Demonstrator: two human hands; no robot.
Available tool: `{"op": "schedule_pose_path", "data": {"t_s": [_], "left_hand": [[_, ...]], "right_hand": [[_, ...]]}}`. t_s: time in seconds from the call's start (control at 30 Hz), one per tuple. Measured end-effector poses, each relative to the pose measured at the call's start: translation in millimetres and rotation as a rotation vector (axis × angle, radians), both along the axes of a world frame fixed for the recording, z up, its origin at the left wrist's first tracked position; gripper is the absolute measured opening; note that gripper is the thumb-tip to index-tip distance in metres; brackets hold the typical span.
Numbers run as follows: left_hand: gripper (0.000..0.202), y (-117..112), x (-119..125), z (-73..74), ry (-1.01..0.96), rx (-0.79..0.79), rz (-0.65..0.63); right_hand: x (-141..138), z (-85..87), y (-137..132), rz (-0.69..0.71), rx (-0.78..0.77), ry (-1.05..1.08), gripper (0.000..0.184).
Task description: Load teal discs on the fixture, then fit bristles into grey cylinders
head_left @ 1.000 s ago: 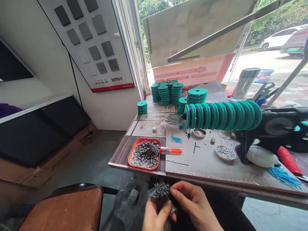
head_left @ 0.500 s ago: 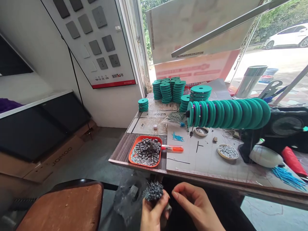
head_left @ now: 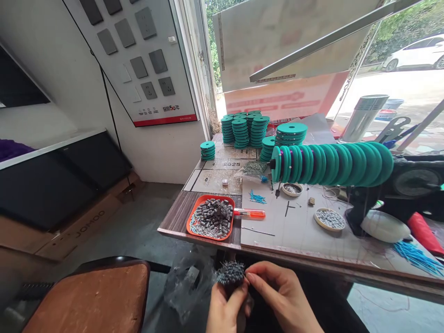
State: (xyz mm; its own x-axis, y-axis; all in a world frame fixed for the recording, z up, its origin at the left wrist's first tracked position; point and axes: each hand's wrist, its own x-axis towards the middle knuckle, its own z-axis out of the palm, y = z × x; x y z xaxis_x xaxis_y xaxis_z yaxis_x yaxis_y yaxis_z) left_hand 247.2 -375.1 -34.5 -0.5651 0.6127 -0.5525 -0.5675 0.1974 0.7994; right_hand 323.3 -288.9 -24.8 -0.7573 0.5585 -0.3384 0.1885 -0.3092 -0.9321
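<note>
At the bottom of the head view, my left hand [head_left: 227, 307] is wrapped round a dense bundle of dark, thin strands [head_left: 231, 273] with bristly grey-blue ends facing up. The lower part of the bundle is hidden by my fingers. My right hand [head_left: 277, 291] is closed in a pinch, thumb against index finger, right at the bundle's right edge. Whatever lies between those fingertips is too small to make out. Above the hands, on the table, an orange tray [head_left: 190, 227] holds small dark cylinders, tiny beads and blue bits.
The wooden table [head_left: 173, 217] carries an orange-capped pen [head_left: 255, 213], a dish of grey-white pellets [head_left: 329, 219] and blue strips [head_left: 257, 196]. Green discs on a spindle [head_left: 329, 164] overhang its right side; stacked green spools [head_left: 241, 132] stand behind. A brown chair [head_left: 93, 296] is at lower left.
My left hand and the bundle have shifted right, up to my right hand. The right fingertips, apart from the bundle before, now meet its edge.
</note>
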Motion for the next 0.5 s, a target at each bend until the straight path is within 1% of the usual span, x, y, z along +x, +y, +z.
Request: {"op": "schedule_pose_path", "data": {"t_s": [0.07,0.17,0.3,0.43,0.5], "left_hand": [[0.058,0.1,0.2,-2.0,0.001,0.014,0.017],[0.055,0.7,1.1,-4.0,0.074,0.037,0.079],[0.055,-0.1,1.8,-6.2,0.099,0.004,0.112],[0.064,-1.1,3.0,-3.3,0.087,-0.045,0.212],[0.07,-0.3,3.2,-0.1,0.067,-0.052,0.225]], "right_hand": [[-0.5,-1.4,0.0,0.012,0.005,-0.006,0.073],[-0.2,-2.8,0.3,0.03,0.035,-0.014,0.076],[-0.2,-2.5,1.5,0.024,0.045,-0.033,0.078],[-0.3,-2.0,2.3,0.02,0.034,-0.062,0.079],[0.1,-1.9,1.9,0.023,0.055,-0.084,0.079]]}}
